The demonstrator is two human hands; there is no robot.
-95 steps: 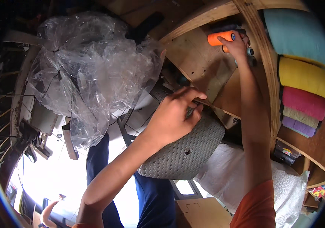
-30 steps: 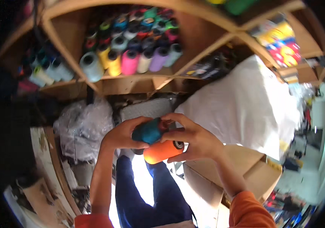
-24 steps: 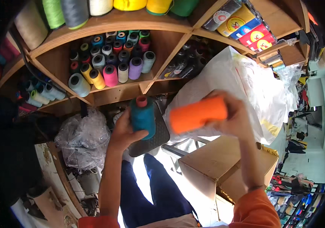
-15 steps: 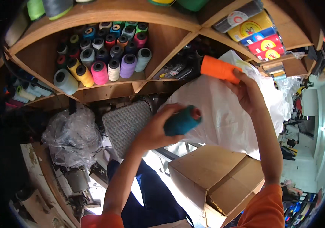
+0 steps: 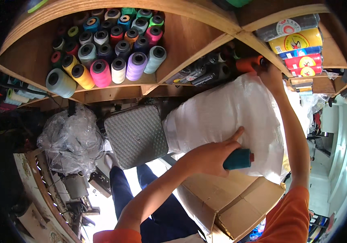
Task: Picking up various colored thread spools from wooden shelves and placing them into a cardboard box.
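A teal thread spool [image 5: 238, 158] is gripped in my left hand [image 5: 212, 157], whose index finger stretches out against a large white plastic sack [image 5: 222, 109]. Farther up and to the right, my right hand [image 5: 268, 73] reaches into a shelf compartment, closed on an orange thread spool [image 5: 248, 65]. Shade and the shelf's edge partly hide that spool. Dark wrapped spools [image 5: 210, 75] lie in the same compartment, left of it.
Spools of many colours [image 5: 118, 69] stand in the shelf's left compartment. Wrapped spools [image 5: 297, 42] are stacked at the right. Below are a grey textured stool [image 5: 137, 137], a bundle of clear plastic [image 5: 72, 137] and a cardboard box [image 5: 242, 202].
My right hand has carried the orange spool from above the white sack into the shelf compartment. My left hand has moved right and slightly down with the teal spool, onto the sack.
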